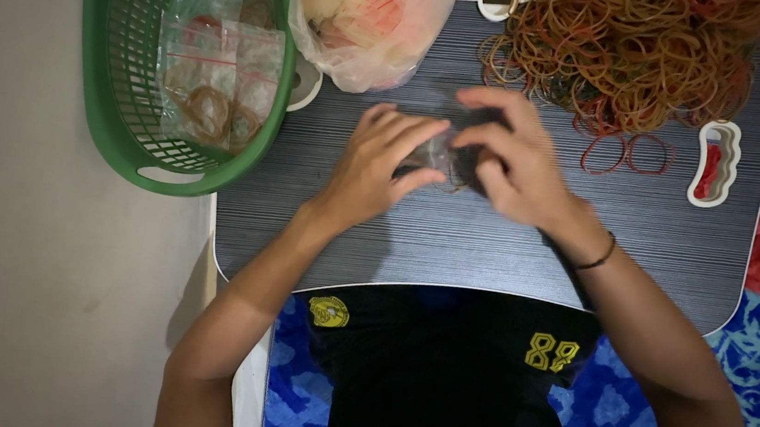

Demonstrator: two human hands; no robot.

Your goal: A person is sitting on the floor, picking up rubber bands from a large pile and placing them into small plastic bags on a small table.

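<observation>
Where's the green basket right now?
In the head view, the green basket sits at the upper left, overhanging the lap desk's left edge, beside the clear plastic bag and beyond the left hand.

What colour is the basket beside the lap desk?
Green, a slatted plastic basket, clearest in the head view.

Soft, even overhead light, slightly dim, casts faint shadows under the forearms, while both moving hands blur at the fingertips.

Matt striped laminate table (489, 243), green plastic lattice basket (105, 76), glossy clear plastic pouch (437, 149), rubber bands (629, 42).
</observation>
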